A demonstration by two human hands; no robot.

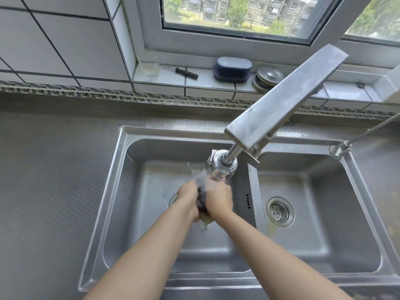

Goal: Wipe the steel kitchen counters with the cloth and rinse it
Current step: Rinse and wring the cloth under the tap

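Both my hands are over the left basin of the steel double sink point(121, 169). My left hand point(187, 197) and my right hand point(219, 199) grip a bunched cloth point(202, 204) between them; it looks dark on top and pale yellowish below. Most of the cloth is hidden by my fingers. Water runs from the faucet's spray head point(220, 167) straight onto the cloth and splashes around it. The steel counter point(49, 169) stretches to the left of the sink.
The flat steel faucet arm point(283, 98) slants across the sink from the right. The right basin has a drain strainer point(279, 211). On the tiled window sill stand a glass point(149, 64), a screwdriver point(184, 72), a dark brush point(232, 70) and stacked sink plugs point(267, 78).
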